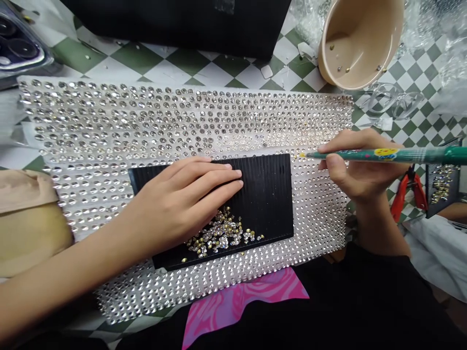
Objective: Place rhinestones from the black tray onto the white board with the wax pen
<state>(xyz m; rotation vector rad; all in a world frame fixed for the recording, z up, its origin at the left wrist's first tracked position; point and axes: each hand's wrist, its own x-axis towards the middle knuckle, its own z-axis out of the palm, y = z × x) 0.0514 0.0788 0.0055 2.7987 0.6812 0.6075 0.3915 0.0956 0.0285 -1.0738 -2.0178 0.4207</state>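
Observation:
A wide sheet (109, 131) covered in rows of clear rhinestones lies across the checkered table. On it rests a black ribbed tray (270, 194) holding a small heap of loose rhinestones (222, 236). My left hand (186, 199) lies flat on the tray with its fingers stretched out together, just above the heap. My right hand (353, 163) is closed on a green pen-like picker tool (394, 155). The tool's tip touches the sheet just past the tray's upper right corner.
A beige bowl (365, 68) with a few stones stands at the back right, beside clear plastic pieces (394, 99). A large black object (182, 24) lies behind the sheet. Red pliers (404, 192) and a second black tray (443, 180) sit at the right. A pink card (241, 301) lies at the front.

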